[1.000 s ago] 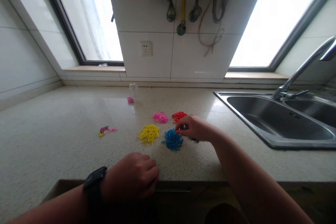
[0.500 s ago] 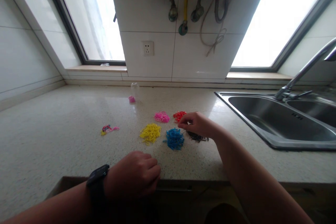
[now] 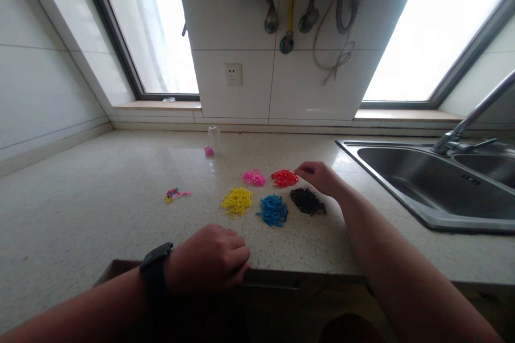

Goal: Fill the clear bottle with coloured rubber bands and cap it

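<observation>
My right hand [image 3: 318, 176] is at the right edge of the red rubber band pile [image 3: 285, 178], its fingers pinched together. Whatever sits between those fingertips, if anything, is too small to make out. Below that wrist lies a pile of black rubber bands [image 3: 308, 201]. My left hand [image 3: 211, 255], with a dark watch on its wrist, rests at the counter's front edge in a loose fist, nothing showing in it. Beyond it are the yellow rubber bands [image 3: 237, 202] and blue rubber bands [image 3: 273, 210]; pink rubber bands [image 3: 254, 177] lie farther back.
A few mixed-colour bands [image 3: 176, 195] lie apart on the left of the speckled counter [image 3: 132, 171]. Toward the wall stand a clear container [image 3: 214, 138] and a small pink lid [image 3: 208, 151]. On the right is a steel sink [image 3: 402, 171] with a faucet [image 3: 462, 126].
My right hand has moved right and slightly back, from above the blue and black piles to the red pile's right side, uncovering the black bands. My left hand stays put. The view shifted slightly.
</observation>
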Available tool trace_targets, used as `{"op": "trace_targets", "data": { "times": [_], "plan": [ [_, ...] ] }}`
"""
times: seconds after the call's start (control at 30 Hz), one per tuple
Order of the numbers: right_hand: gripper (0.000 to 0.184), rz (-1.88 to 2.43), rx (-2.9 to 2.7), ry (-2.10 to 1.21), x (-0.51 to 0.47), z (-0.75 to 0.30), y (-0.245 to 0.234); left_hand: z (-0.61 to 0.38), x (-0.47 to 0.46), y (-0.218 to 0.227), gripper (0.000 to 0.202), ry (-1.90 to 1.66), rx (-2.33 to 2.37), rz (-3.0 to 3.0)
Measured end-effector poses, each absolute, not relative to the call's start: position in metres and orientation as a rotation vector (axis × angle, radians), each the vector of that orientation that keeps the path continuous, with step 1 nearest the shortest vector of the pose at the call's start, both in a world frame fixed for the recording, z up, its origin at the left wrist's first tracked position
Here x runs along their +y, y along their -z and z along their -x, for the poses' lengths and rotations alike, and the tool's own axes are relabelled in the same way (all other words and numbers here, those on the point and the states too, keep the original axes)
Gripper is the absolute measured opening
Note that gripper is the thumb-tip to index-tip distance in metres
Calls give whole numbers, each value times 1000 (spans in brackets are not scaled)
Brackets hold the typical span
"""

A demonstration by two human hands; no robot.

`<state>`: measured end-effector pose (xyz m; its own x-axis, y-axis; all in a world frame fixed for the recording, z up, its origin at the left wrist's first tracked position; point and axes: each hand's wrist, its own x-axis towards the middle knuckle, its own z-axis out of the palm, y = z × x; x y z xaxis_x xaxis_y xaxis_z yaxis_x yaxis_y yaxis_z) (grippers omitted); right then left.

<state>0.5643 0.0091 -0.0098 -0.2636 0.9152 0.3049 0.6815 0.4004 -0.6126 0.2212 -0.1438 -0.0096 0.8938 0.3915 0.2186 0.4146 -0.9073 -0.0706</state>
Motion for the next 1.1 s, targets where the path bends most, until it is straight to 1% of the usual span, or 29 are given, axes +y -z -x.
{"op": "trace_targets", "data": {
  "times": [0.1, 0.17, 0.27, 0.37, 0.47, 0.53, 0.77, 0.93, 1.1],
  "plan": [
    [38, 1390, -2034, -481, 14, -567, 13, -212, -134, 1, 21, 253, -659, 2942],
    [39, 1426, -2019, -470, 17, -569, 15, -200, -122, -10, 25, 248, -761, 2939],
    [40, 1465, -2004, -442, 22, -572, 18, -171, -95, -26, 30, 303, -1083, 2923],
    [40, 1484, -1998, -448, 25, -574, 20, -128, -67, -34, 38, 438, -1441, 2749],
    [41, 1498, -1989, -450, 27, -575, 21, -82, -44, -29, 42, 471, -1722, 2584],
    [40, 1502, -1985, -453, 28, -575, 21, -58, -34, -21, 45, 444, -1856, 2574],
    [37, 1532, -1996, -453, 32, -578, 23, -21, -19, -3, 49, 364, -2003, 2785],
    [36, 1539, -2009, -464, 33, -578, 23, -18, -18, -2, 49, 276, -2041, 2834],
    [35, 1564, -1996, -466, 33, -577, 23, -21, -19, -5, 46, 264, -2005, 2866]
  ]
}}
